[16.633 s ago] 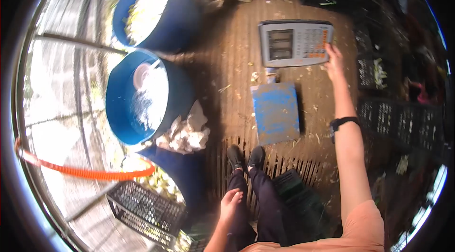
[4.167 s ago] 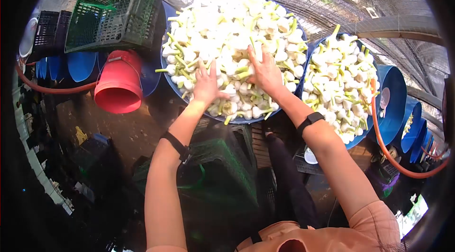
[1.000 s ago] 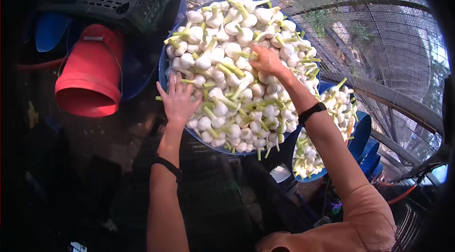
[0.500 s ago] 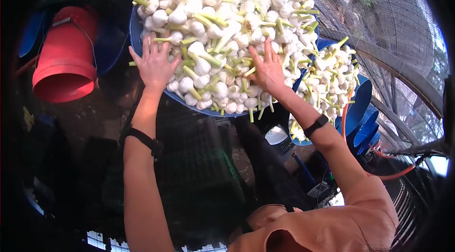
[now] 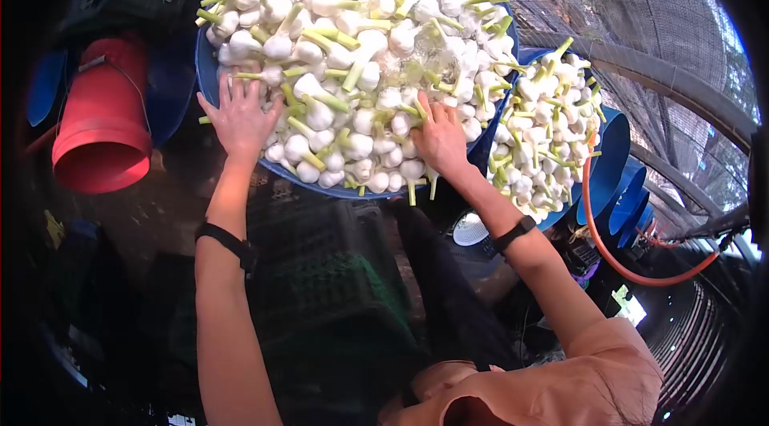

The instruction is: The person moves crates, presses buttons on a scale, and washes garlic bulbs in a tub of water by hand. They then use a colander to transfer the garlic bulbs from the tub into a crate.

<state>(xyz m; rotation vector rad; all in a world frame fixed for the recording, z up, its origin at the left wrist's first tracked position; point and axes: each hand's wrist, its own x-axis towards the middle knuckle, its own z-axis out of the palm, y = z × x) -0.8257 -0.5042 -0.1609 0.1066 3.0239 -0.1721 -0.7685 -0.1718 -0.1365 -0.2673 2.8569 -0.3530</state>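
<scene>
A big blue tub (image 5: 210,73) is heaped with white garlic bulbs (image 5: 319,115) on short green stems. Near the tub's left rim, my left hand (image 5: 240,120) lies palm down on the bulbs, fingers spread, holding nothing. On the right side of the heap, my right hand (image 5: 442,141) presses among the bulbs; its index finger points forward and its other fingertips are partly hidden by garlic. I see no bulb gripped in it. Clear, rippling water shows between the bulbs just beyond the right hand.
A second blue tub of garlic (image 5: 545,125) stands at the right. Beyond it are blue containers (image 5: 605,161) and an orange hose (image 5: 621,270). A red bucket (image 5: 102,117) lies tipped at the left. Dark crates (image 5: 328,274) sit below my arms, and mesh netting (image 5: 633,17) rises at upper right.
The view has shifted, so the tub appears further left. My right hand has pushed lower into the bulbs, its fingers less spread. My left hand stays spread by the left rim.
</scene>
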